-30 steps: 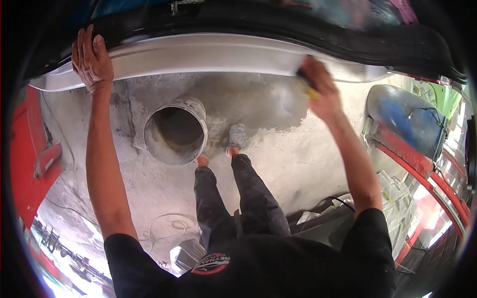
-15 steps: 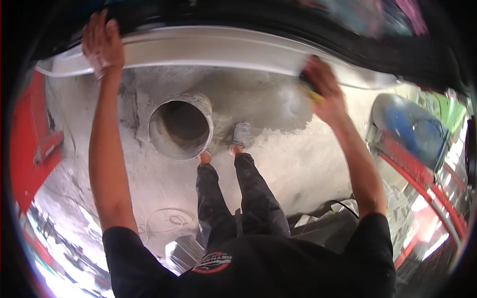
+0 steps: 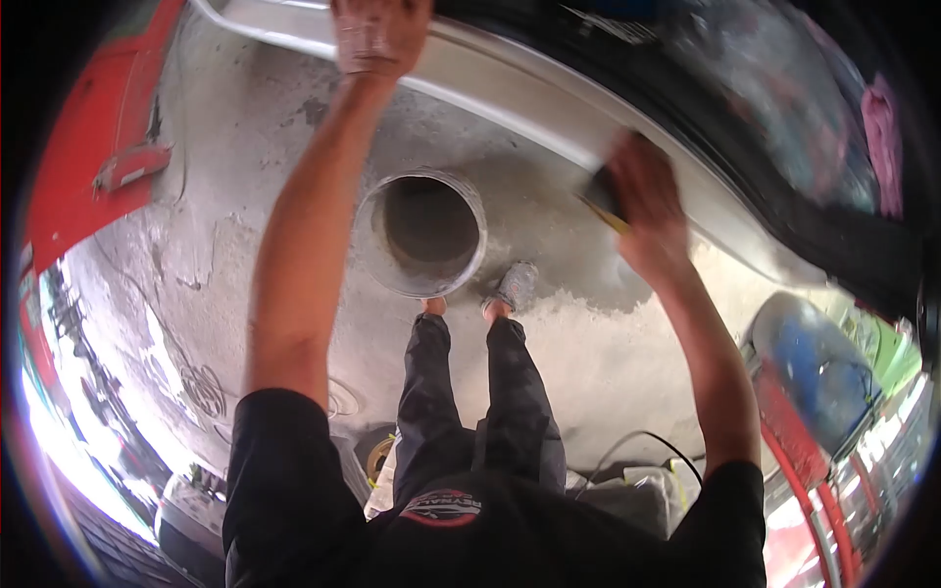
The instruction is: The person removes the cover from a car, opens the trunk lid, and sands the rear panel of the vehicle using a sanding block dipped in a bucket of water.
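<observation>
A long silver-white car sill panel [image 3: 490, 98] runs diagonally across the upper view, edged by a black door seal. Against it, my left hand [image 3: 380, 34] lies flat and open, whitish dust on its back; its fingertips are cut off by the top edge. My right hand [image 3: 642, 196], slightly blurred, is closed around a dark sanding block [image 3: 606, 194] with a yellow edge. The block is at the panel's lower edge; whether it touches the surface cannot be made out.
A round, dusty bucket [image 3: 368, 240] stands open on the concrete floor by my feet. Red bodywork [image 3: 108, 147] is at the left. To the right is a blue-grey seat-like object [image 3: 809, 358] on a red frame [image 3: 799, 441]. A black cable [image 3: 637, 433] curves behind my legs.
The view has turned, so the panel now slants down to the right. My left hand has shifted right and up to the frame's edge. The right hand still grips the block.
</observation>
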A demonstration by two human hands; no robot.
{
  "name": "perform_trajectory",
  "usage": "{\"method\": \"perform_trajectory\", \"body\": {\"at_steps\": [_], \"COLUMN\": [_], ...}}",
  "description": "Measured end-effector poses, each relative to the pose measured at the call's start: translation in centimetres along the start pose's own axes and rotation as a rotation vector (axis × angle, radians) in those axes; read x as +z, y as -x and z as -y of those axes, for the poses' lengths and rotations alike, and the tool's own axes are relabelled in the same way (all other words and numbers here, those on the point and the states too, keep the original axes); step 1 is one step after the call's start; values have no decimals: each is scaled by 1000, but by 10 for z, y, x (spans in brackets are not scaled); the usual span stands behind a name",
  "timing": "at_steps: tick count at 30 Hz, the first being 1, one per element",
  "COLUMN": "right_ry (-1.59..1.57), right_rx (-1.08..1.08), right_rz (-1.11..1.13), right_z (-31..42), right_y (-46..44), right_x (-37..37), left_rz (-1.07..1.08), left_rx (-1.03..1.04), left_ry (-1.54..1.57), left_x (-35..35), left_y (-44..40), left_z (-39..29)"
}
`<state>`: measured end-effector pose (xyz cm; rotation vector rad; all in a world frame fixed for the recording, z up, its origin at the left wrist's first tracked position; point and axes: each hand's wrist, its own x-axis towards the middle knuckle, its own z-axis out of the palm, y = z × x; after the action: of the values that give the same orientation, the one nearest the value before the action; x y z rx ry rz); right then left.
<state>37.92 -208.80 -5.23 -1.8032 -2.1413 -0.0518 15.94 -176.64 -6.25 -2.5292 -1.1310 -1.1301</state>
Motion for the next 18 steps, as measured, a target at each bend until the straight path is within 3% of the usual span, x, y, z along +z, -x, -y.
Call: {"method": "perform_trajectory", "body": {"at_steps": [2,4,6,9,13,16,18], "right_ry": [101,84,85,-48,112,197,163], "right_rx": [26,-70,-135,-88,-116,-22,-65], "right_rz": [49,19,33,-45,98,148,100], "right_z": [-2,17,49,86,49,38,51], "right_y": [17,-31,-93,-155,-98,-40,-65], "right_x": [-7,17,35,62,33,19,32], "left_rz": [-21,-34,-7,-22,-69,131,206], "left_rx": [8,51,-43,-79,-156,-273,-413], "left_ry": [-1,41,37,167,470,339,360], "left_x": [0,3,-8,-10,-44,-101,-115], "left_y": [-1,-4,-7,-5,14,85,163], "left_z": [-2,4,-5,-2,23,59,73]}}
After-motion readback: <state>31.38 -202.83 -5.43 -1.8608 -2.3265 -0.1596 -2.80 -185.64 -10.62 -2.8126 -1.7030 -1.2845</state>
